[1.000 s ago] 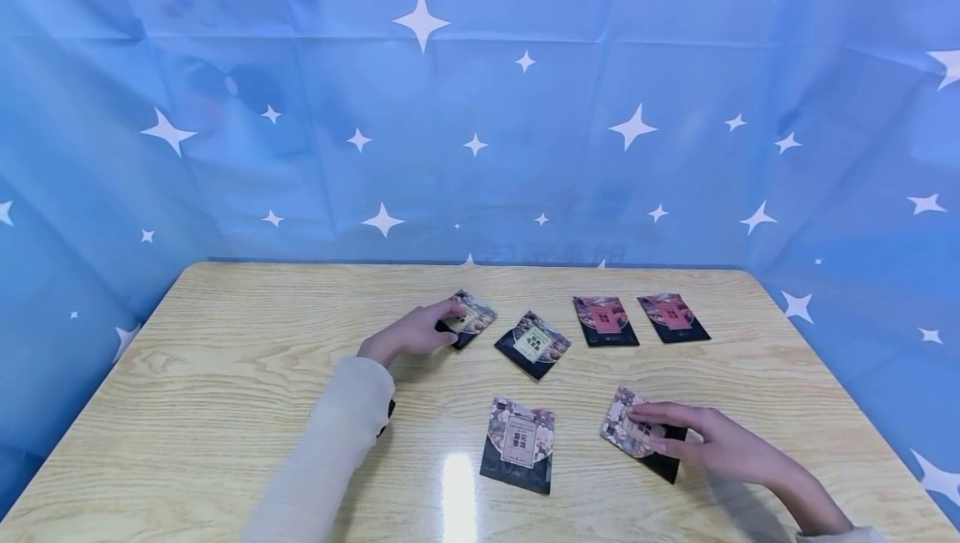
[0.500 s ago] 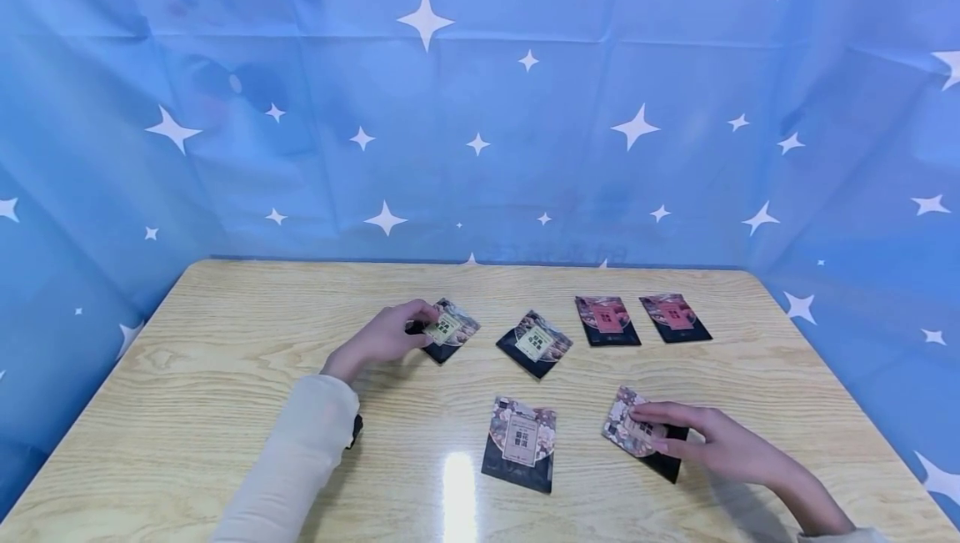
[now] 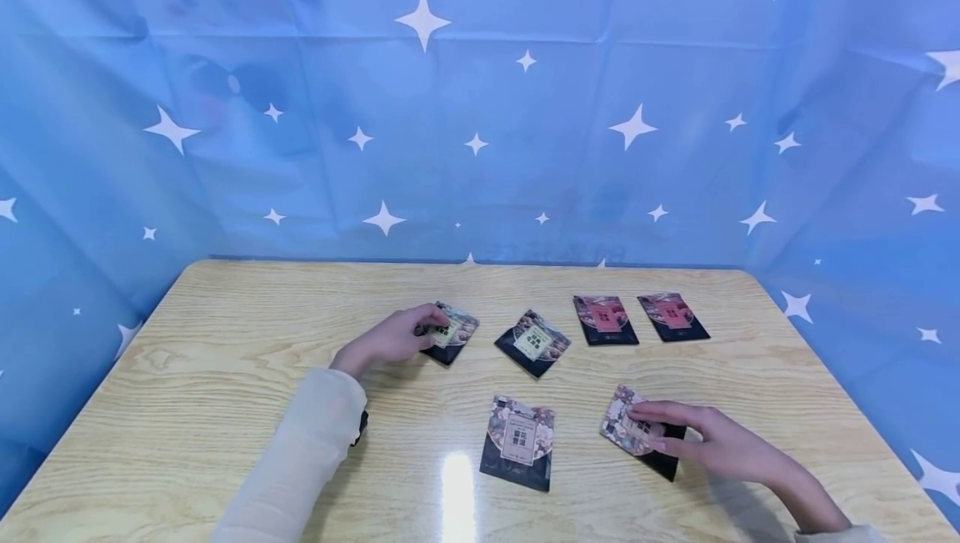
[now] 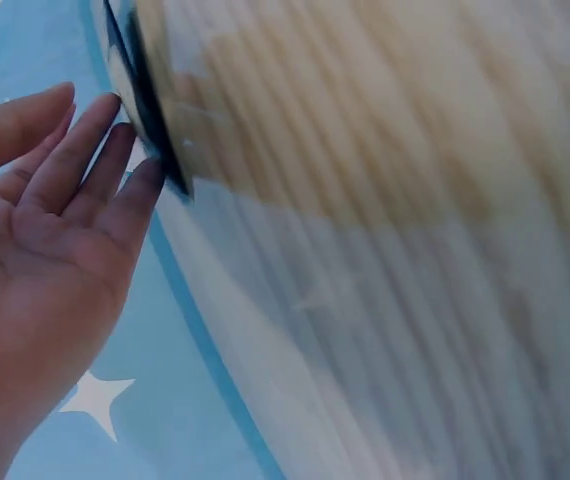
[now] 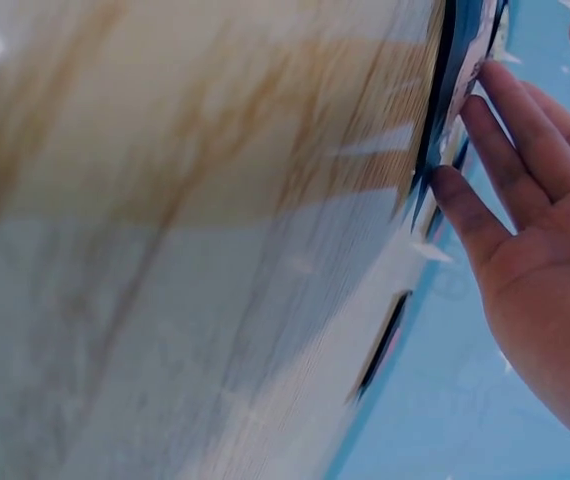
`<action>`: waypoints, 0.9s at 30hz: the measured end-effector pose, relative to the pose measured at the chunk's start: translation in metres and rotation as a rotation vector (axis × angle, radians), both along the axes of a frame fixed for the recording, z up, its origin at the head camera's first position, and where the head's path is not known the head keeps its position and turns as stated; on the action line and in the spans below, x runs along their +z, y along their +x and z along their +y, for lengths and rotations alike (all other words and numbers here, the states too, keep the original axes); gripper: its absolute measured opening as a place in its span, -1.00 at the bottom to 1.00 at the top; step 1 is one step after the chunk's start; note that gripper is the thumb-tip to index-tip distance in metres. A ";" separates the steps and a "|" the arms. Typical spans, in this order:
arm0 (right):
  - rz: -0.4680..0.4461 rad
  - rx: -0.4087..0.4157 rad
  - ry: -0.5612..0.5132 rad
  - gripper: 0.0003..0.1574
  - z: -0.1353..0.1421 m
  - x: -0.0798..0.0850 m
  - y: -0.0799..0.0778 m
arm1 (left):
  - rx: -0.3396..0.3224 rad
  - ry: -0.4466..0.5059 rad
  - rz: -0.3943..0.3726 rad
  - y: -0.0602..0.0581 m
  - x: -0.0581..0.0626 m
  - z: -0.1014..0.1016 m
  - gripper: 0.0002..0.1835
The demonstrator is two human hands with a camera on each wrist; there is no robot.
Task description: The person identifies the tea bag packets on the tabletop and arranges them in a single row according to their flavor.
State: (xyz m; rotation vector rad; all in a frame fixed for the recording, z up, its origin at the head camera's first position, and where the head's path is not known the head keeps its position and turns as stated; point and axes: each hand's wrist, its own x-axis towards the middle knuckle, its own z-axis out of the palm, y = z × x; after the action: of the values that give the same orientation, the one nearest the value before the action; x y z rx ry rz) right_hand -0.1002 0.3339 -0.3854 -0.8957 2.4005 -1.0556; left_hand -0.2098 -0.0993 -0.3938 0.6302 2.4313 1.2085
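On the far side of the table, my left hand (image 3: 392, 336) rests its fingertips on a flat dark packet with a pale green label (image 3: 452, 330). The left wrist view shows those fingers nearly straight, their tips at the packet's edge. At the near right, my right hand (image 3: 723, 445) touches a flowery packet with a pinkish label (image 3: 624, 422) and partly covers it. In the right wrist view the right fingers (image 5: 530, 140) are extended against that packet. A matching pinkish-label packet (image 3: 517, 441) lies to its left, and another green-label packet (image 3: 533, 344) lies right of the left hand.
Two red-label packets (image 3: 606, 319) lie side by side at the back right of the wood-grain table (image 3: 262, 309). A blue curtain with white stars (image 3: 480, 193) hangs behind and beside the table. Light glares off the near tabletop.
My left hand and the green-label packet under it have slid left and slightly nearer, away from the other green-label packet. The right hand stays on its packet.
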 end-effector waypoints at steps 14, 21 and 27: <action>0.001 -0.004 0.003 -0.49 0.000 -0.002 -0.002 | -0.004 0.059 -0.019 -0.001 0.000 0.000 -0.74; -0.005 -0.007 0.008 -0.49 0.000 -0.002 -0.002 | 0.016 0.048 -0.040 0.000 -0.003 -0.002 -0.75; -0.004 -0.010 0.012 -0.50 0.001 -0.002 -0.001 | 0.001 0.007 -0.021 0.004 -0.001 -0.010 -0.75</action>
State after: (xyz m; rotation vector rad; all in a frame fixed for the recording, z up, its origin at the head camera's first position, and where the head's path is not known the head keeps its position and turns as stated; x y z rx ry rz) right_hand -0.1014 0.3346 -0.3871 -0.8776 2.4083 -1.0448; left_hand -0.2063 -0.1095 -0.3948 0.6149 2.4119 1.2183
